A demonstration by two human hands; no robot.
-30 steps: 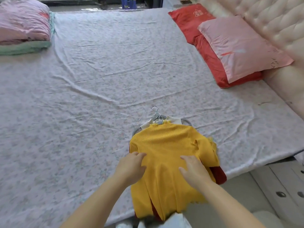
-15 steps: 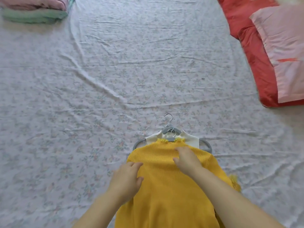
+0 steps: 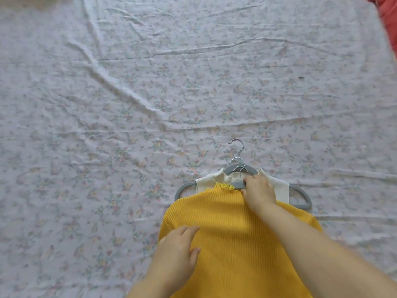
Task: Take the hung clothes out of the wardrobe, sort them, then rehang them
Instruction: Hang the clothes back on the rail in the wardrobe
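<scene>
Closest to the camera, the left hand (image 3: 178, 252) lies flat on the left side of the yellow ribbed sweater (image 3: 232, 244), fingers loose and straight, not grabbing anything. The sweater is spread on the floral bedsheet (image 3: 129, 104), on top of a cream top (image 3: 206, 180) that peeks out at both shoulders. A bit further up, the right hand (image 3: 258, 191) is at the sweater's neckline, fingers curled and pinching the grey hanger (image 3: 237, 184) where it pokes out of the collar. The cream top sits on a second grey hanger (image 3: 300, 196) whose ends stick out either side. The metal hooks (image 3: 238, 147) are stacked just past the collars. There's a bit of red pillow (image 3: 388, 18) way off in the top right corner.
</scene>
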